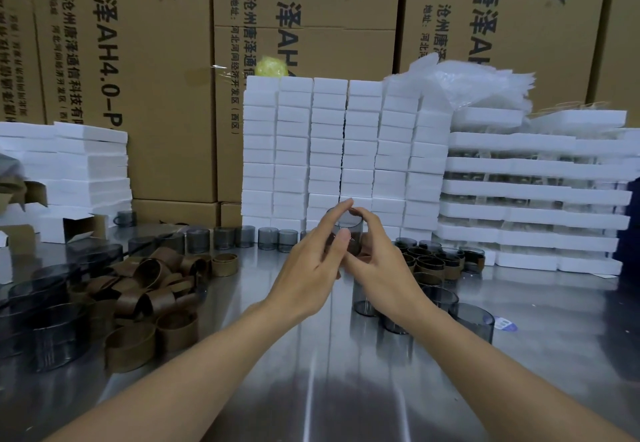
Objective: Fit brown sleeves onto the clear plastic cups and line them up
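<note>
Both my hands hold one smoky clear cup (349,225) above the middle of the steel table. My left hand (311,265) grips its left side with fingers reaching up over the rim. My right hand (377,254) curls round its right side, where a dark brown sleeve (353,250) shows at the cup's lower part. A heap of loose brown sleeves (145,289) lies at the left. Sleeved cups (436,263) stand grouped at the right. Bare cups (242,237) form a row at the back.
More bare cups (474,320) stand near my right forearm and stacked ones (41,320) at the far left. White foam boxes (329,150) are piled behind, foam trays (533,195) at the right, cardboard cartons (138,60) along the back. The steel table (311,372) spreads below my arms.
</note>
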A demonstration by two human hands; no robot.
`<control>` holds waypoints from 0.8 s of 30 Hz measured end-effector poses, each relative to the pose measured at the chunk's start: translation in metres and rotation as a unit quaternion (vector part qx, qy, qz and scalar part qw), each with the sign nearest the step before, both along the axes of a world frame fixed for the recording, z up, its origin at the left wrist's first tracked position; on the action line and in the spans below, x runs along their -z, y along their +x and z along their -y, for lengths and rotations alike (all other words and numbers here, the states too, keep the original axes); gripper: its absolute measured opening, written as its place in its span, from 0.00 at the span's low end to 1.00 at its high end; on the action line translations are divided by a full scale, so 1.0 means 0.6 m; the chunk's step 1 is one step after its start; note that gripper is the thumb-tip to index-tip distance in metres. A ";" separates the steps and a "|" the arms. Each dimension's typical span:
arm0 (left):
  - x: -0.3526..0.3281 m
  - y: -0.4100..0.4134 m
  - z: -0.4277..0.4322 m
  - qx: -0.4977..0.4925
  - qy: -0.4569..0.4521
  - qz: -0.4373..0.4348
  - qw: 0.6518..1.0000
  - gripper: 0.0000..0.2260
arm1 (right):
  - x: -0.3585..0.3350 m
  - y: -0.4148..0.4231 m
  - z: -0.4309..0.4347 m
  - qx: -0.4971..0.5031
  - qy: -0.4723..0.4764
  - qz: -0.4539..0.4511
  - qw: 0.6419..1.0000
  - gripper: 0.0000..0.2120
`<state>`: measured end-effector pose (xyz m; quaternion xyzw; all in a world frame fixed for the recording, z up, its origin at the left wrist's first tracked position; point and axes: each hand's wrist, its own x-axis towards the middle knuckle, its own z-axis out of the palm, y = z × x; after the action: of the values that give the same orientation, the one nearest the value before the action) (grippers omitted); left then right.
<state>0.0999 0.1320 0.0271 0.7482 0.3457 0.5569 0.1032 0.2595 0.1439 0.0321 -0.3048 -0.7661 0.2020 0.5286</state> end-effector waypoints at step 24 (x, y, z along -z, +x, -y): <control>-0.041 0.021 0.028 0.176 -0.363 0.406 0.820 0.31 | -0.002 -0.014 0.016 0.142 0.098 0.071 0.983 0.31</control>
<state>0.1122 0.1150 0.0517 0.4104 0.3117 0.6169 0.5949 0.2513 0.1340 0.0331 -0.3707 -0.7669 0.0273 0.5232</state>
